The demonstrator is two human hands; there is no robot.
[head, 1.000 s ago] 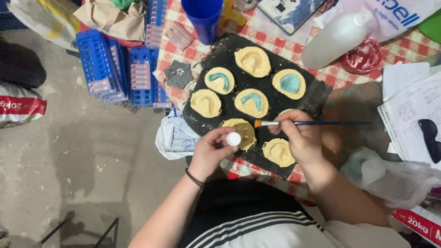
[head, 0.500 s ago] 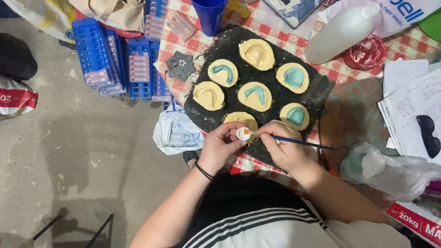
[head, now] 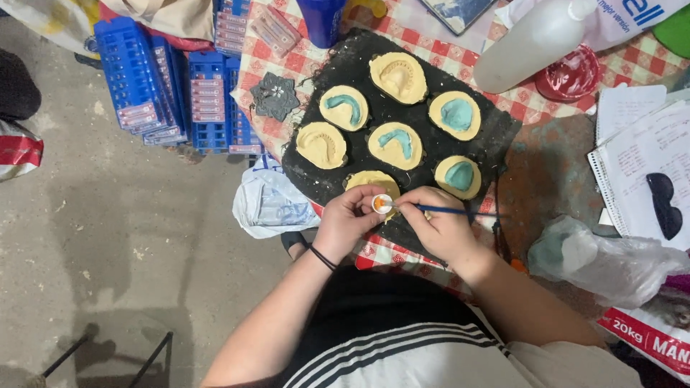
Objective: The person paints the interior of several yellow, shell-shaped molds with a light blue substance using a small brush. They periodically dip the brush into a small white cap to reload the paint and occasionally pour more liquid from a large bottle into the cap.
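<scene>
My left hand holds a small white pot with orange paint inside. My right hand grips a thin blue-handled brush whose tip rests in that pot. Both hands hover over the near edge of a black mat carrying several yellowish plaster dental casts. Three casts carry teal paint, among them one at the right and one in the middle. The cast just beyond my hands is partly hidden by them.
Blue plastic racks stand at the left on the concrete floor. A white bottle, a red bowl, a blue cup, papers with dark glasses and plastic bags surround the mat on the checked cloth.
My right hand swung the brush from over the mat toward my left hand, and its tip now sits in the small pot. Both hands drew close together.
</scene>
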